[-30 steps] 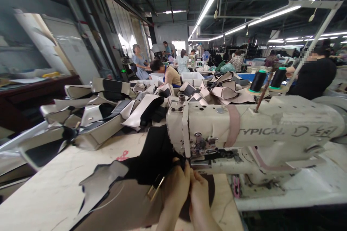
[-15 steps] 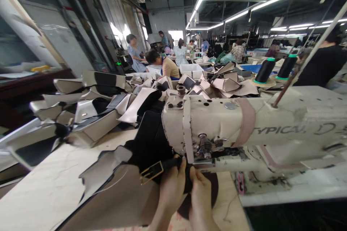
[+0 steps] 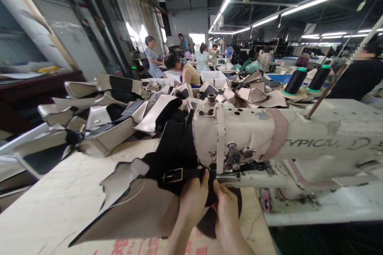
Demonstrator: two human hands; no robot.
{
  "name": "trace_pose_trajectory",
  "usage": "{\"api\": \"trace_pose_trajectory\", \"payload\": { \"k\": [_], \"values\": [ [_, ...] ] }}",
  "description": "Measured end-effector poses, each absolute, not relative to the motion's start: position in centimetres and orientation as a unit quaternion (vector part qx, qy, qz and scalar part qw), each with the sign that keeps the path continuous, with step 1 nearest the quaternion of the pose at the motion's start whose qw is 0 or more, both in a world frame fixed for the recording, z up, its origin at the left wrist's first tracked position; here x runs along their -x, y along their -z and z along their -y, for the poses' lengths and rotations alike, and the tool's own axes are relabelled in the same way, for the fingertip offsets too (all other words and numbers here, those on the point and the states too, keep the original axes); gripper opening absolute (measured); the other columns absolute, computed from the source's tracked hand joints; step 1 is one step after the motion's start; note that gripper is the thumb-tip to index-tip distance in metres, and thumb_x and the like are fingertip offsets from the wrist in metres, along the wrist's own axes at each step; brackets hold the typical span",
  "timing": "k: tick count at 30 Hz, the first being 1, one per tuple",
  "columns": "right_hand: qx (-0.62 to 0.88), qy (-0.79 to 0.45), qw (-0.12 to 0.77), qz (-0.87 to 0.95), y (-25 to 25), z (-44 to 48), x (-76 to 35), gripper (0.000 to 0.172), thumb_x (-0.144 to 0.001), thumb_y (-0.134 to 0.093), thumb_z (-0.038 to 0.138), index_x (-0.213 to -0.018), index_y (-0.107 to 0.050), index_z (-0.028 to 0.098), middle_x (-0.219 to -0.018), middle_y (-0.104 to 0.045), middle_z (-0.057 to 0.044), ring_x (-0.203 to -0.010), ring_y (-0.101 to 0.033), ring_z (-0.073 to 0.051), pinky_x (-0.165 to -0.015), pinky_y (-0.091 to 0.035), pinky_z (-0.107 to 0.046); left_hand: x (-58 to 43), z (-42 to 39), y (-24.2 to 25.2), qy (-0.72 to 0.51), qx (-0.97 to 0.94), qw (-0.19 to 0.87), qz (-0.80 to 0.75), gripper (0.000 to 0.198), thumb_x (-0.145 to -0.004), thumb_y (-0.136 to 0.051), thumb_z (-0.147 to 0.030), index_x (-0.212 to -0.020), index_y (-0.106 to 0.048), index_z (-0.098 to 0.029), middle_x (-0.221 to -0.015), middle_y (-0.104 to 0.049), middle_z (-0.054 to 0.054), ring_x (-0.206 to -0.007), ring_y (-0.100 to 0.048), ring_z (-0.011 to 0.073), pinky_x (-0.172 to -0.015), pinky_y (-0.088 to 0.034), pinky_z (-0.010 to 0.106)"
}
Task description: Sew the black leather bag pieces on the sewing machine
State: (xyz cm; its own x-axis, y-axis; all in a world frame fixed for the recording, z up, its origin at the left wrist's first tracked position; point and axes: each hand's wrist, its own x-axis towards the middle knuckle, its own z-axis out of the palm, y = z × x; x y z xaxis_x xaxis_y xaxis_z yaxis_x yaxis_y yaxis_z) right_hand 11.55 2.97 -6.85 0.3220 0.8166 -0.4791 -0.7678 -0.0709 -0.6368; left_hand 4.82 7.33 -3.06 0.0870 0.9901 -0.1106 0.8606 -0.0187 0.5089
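Below the needle end of a cream sewing machine point(image 3: 245, 127), my two hands work close together on a black and beige bag piece point(image 3: 140, 207). My left hand point(image 3: 194, 197) pinches its black strap point(image 3: 190, 173) near the machine. A gold-coloured buckle point(image 3: 173, 175) sits on the strap to the left of that hand. My right hand point(image 3: 226, 205) grips the black edge just below the presser area, thumb and fingers together. A dark rounded flap point(image 3: 208, 223) hangs under and between the hands. The needle and the exact stitching spot are hidden.
A heap of beige and black bag pieces point(image 3: 110, 131) lies behind the wooden tabletop point(image 3: 36, 211). Black thread cones point(image 3: 295, 81) stand behind the machine. Several people work farther back, one person point(image 3: 190, 73) bending beyond the heap. A pink clip-like part point(image 3: 266, 200) sits at the machine's base.
The machine and hands appear slightly farther right as the view shifts. The buckle end has turned flatter and the bag piece's lower part has swung up, showing red print on the tabletop.
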Motion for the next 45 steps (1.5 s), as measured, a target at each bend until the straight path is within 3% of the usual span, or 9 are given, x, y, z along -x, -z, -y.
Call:
{"api": "trace_pose_trajectory", "payload": {
  "k": [11, 17, 24, 26, 28, 31, 35, 40, 45],
  "values": [
    [0.472, -0.559, 0.681, 0.042, 6.9, -3.0, -11.5, 0.046, -0.054, -0.077, 0.049, -0.078, -0.069, 0.010, -0.066, -0.065, -0.005, -0.055, -0.054, -0.014, -0.044, -0.036, -0.020, -4.7, -7.6, 3.5, -0.178, -0.684, 0.265, -0.656, 0.036, -0.089, -0.036, -0.042, -0.098, -0.062, -0.018, -0.100, -0.067, 0.012, -0.106, -0.058, 0.0235, -0.079, -0.042, 0.027],
    [0.505, -0.529, 0.678, 0.076, 6.9, -3.3, -11.6, 0.049, -0.057, -0.074, 0.053, -0.078, -0.069, 0.009, -0.064, -0.065, -0.006, -0.054, -0.055, -0.015, -0.044, -0.038, -0.022, -4.8, -8.2, 3.2, -0.150, -0.709, 0.237, -0.648, 0.036, -0.091, -0.032, -0.037, -0.109, -0.058, -0.020, -0.104, -0.066, 0.011, -0.104, -0.059, 0.0220, -0.079, -0.041, 0.026],
    [0.541, -0.523, 0.619, 0.226, 5.9, -2.6, -13.9, 0.045, -0.069, -0.065, 0.056, -0.066, -0.067, 0.011, -0.052, -0.059, -0.004, -0.045, -0.052, -0.014, -0.042, -0.039, -0.022, -4.8, -8.9, 2.8, -0.126, -0.713, 0.237, -0.647, 0.038, -0.089, -0.032, -0.039, -0.095, -0.063, -0.018, -0.096, -0.069, 0.013, -0.094, -0.063, 0.0242, -0.068, -0.042, 0.025],
    [0.587, -0.411, 0.582, 0.385, 5.1, -0.2, -18.3, 0.038, -0.078, -0.059, 0.049, -0.072, -0.068, 0.013, -0.064, -0.064, -0.006, -0.058, -0.059, -0.017, -0.055, -0.046, -0.025, -4.7, -8.9, 2.7, -0.131, -0.711, 0.237, -0.648, 0.038, -0.089, -0.033, -0.040, -0.096, -0.063, -0.018, -0.098, -0.068, 0.013, -0.095, -0.062, 0.0244, -0.069, -0.041, 0.026],
    [0.656, -0.069, 0.566, 0.494, 4.5, 3.1, -24.7, 0.028, -0.080, -0.059, 0.041, -0.088, -0.069, 0.016, -0.087, -0.066, -0.008, -0.081, -0.062, -0.020, -0.079, -0.047, -0.030, -4.7, -8.9, 2.8, -0.136, -0.709, 0.239, -0.649, 0.037, -0.089, -0.033, -0.039, -0.097, -0.063, -0.018, -0.099, -0.068, 0.013, -0.095, -0.062, 0.0250, -0.070, -0.041, 0.027],
    [0.710, 0.289, 0.440, 0.468, 4.6, 7.9, -34.9, 0.045, -0.078, -0.061, 0.037, -0.113, -0.059, 0.008, -0.110, -0.058, -0.017, -0.107, -0.052, -0.031, -0.097, -0.036, -0.043, -4.7, -8.9, 3.0, -0.146, -0.708, 0.237, -0.649, 0.035, -0.088, -0.035, -0.037, -0.099, -0.061, -0.018, -0.098, -0.068, 0.014, -0.094, -0.062, 0.0265, -0.070, -0.041, 0.028],
    [0.710, 0.310, 0.301, 0.556, 7.0, 11.1, -41.0, 0.050, -0.087, -0.045, 0.041, -0.126, -0.049, 0.010, -0.120, -0.054, -0.014, -0.113, -0.049, -0.032, -0.102, -0.031, -0.048, -4.7, -8.9, 3.3, -0.137, -0.710, 0.236, -0.649, 0.036, -0.088, -0.035, -0.039, -0.094, -0.064, -0.017, -0.099, -0.068, 0.015, -0.096, -0.062, 0.0278, -0.071, -0.040, 0.029],
    [0.707, 0.288, 0.293, 0.576, 10.3, 12.1, -38.7, 0.044, -0.092, -0.036, 0.032, -0.132, -0.043, 0.014, -0.125, -0.051, -0.012, -0.117, -0.047, -0.028, -0.101, -0.034, -0.046, -4.7, -8.6, 3.4, -0.148, -0.715, 0.237, -0.641, 0.036, -0.090, -0.034, -0.039, -0.103, -0.061, -0.020, -0.104, -0.067, 0.010, -0.101, -0.060, 0.0236, -0.073, -0.039, 0.025],
    [0.713, 0.309, 0.283, 0.563, 9.8, 12.4, -39.9, 0.050, -0.089, -0.044, 0.036, -0.134, -0.041, 0.015, -0.127, -0.050, -0.009, -0.115, -0.049, -0.027, -0.102, -0.034, -0.045, -4.6, -8.6, 3.1, -0.127, -0.730, 0.215, -0.636, 0.033, -0.091, -0.034, -0.037, -0.101, -0.060, -0.020, -0.103, -0.067, 0.010, -0.100, -0.061, 0.0226, -0.072, -0.039, 0.024]
  ]
}}
